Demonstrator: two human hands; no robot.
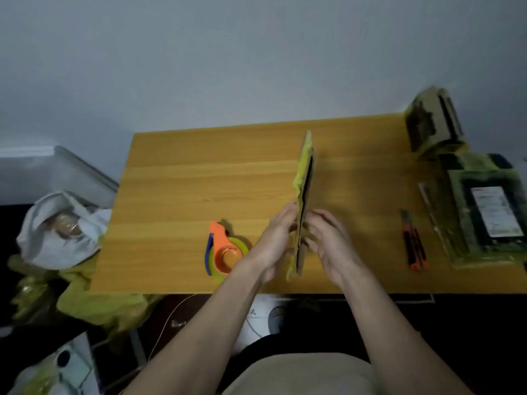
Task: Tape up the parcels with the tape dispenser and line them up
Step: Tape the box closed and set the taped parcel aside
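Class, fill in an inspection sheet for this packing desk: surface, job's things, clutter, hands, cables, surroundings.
Surface: wooden desk, bare in the middle.
Job's things: flat parcel held on edge; tape dispenser lying left of it; wrapped parcels at the right edge.
Clutter: utility knife on the desk, right.
Hands: left hand and right hand grip the flat parcel from either side.
Cables: thin white cable on the floor.
Surroundings: grey wall; bags left of the desk.

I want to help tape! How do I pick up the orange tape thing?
Grab the tape dispenser by its rounded orange body, coming down from above. It lies flat on the table, left of the hands, so its sides are free. Avoid the narrow far tip, probably the cutter.
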